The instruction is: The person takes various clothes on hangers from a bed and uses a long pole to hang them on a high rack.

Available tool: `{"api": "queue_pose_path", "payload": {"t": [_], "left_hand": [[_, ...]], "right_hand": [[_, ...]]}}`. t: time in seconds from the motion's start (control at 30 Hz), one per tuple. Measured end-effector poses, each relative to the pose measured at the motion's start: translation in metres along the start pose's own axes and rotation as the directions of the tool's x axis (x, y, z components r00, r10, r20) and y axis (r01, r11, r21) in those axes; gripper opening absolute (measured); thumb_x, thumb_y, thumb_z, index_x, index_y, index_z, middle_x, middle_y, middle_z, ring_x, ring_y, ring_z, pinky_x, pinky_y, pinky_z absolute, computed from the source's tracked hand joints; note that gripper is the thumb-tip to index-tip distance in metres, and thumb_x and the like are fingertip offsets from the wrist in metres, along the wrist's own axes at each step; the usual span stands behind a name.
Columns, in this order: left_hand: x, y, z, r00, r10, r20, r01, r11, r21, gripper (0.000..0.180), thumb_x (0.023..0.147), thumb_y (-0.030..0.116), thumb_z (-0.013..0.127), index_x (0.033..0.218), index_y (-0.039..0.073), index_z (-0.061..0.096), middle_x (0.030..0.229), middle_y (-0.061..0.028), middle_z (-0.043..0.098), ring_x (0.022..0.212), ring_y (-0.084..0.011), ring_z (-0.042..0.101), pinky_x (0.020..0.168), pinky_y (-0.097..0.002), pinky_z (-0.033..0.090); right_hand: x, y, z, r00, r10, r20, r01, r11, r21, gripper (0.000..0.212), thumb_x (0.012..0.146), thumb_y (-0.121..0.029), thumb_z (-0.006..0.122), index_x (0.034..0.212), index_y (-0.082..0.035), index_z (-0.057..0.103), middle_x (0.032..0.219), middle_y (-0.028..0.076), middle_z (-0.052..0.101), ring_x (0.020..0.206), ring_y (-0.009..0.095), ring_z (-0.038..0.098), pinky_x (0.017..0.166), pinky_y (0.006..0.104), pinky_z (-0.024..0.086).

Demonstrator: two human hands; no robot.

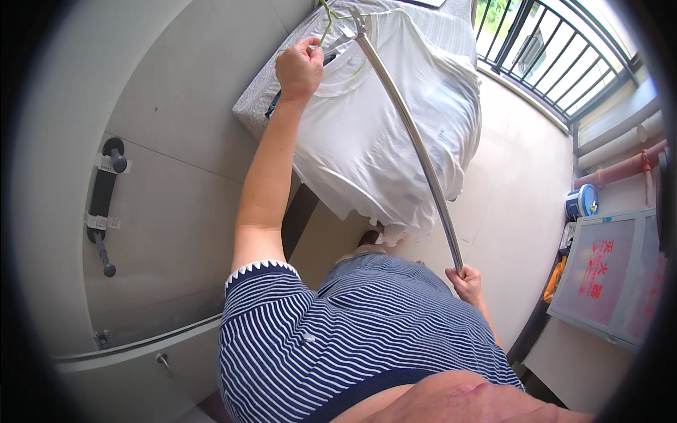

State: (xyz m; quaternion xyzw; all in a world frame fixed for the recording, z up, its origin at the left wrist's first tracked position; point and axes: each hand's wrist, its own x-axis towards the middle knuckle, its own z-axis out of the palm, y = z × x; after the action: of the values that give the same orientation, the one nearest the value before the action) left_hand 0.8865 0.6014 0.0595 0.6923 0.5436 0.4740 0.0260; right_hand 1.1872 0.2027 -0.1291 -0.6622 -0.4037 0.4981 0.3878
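Note:
My left hand (300, 68) is raised at the upper left, fingers closed on the thin green clothes hanger (328, 27). From that hanger a large white garment (381, 127) hangs in loose folds. Low on the right, my right hand (466, 283) is wrapped round the lower end of a silver clothes pole (412, 134). The pole slants up across the front of the garment. Its forked tip (359, 22) is beside the hanger, and I cannot tell whether they touch.
A grey patterned cover (255, 95) lies behind the garment. Black window railings (550, 53) stand at the upper right. To the right are a white cabinet (599, 271), a blue-and-white bucket (582, 201) and red pipes (620, 169). A dark handled rack (103, 194) is at the left.

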Motion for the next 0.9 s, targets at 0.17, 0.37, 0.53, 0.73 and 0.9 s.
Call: {"api": "queue_pose_path", "payload": {"t": [0.17,0.37,0.53,0.73,0.9], "left_hand": [[0.003,0.049,-0.013,0.993,0.106,-0.054,-0.106,0.994,0.007,0.017,0.072,0.009,0.057,0.086,0.002,0.063,0.056,-0.0044,0.057,0.048,-0.0095,0.051,0.051,-0.0246,0.043],[0.001,0.091,-0.025,0.989,0.125,-0.074,-0.124,0.992,0.016,0.015,0.071,0.013,0.058,0.084,0.008,0.064,0.059,-0.0093,0.060,0.054,-0.0227,0.059,0.054,-0.0327,0.046],[0.001,0.107,-0.030,0.983,0.168,-0.072,-0.164,0.985,0.052,0.017,0.072,0.011,0.058,0.087,0.004,0.064,0.057,-0.0056,0.058,0.049,-0.0109,0.054,0.052,-0.0250,0.044],[0.007,0.119,-0.029,0.976,0.209,-0.065,-0.207,0.977,0.044,0.017,0.074,0.014,0.058,0.086,0.005,0.064,0.056,-0.0047,0.058,0.049,-0.0106,0.053,0.052,-0.0248,0.044],[0.015,0.153,-0.033,0.975,0.221,-0.034,-0.222,0.973,-0.058,0.016,0.075,0.014,0.056,0.085,0.004,0.064,0.053,-0.0042,0.056,0.048,-0.0087,0.051,0.052,-0.0241,0.042]], "right_hand": [[0.000,0.004,-0.028,0.996,-0.075,-0.049,0.070,0.994,-0.083,0.031,0.078,-0.012,0.064,0.056,-0.005,0.043,0.052,-0.008,0.033,0.051,0.004,0.028,0.044,0.0218,0.023],[-0.002,0.005,-0.042,0.970,-0.222,-0.098,0.215,0.974,-0.076,0.038,0.079,-0.012,0.064,0.055,-0.007,0.035,0.053,-0.007,0.029,0.052,0.004,0.025,0.043,0.0225,0.021],[0.002,0.010,-0.048,0.942,-0.284,-0.182,0.268,0.958,-0.105,0.043,0.077,-0.015,0.065,0.053,-0.006,0.030,0.049,-0.004,0.027,0.049,0.006,0.023,0.040,0.0242,0.020],[0.008,-0.005,-0.044,0.901,-0.359,-0.242,0.316,0.928,-0.199,0.046,0.076,-0.018,0.066,0.053,-0.005,0.029,0.047,-0.001,0.026,0.048,0.007,0.023,0.039,0.0258,0.021],[0.016,-0.008,-0.047,0.966,-0.228,-0.119,0.235,0.971,0.044,0.040,0.077,-0.018,0.066,0.053,-0.007,0.036,0.046,-0.004,0.032,0.045,0.006,0.028,0.038,0.0238,0.023]]}}
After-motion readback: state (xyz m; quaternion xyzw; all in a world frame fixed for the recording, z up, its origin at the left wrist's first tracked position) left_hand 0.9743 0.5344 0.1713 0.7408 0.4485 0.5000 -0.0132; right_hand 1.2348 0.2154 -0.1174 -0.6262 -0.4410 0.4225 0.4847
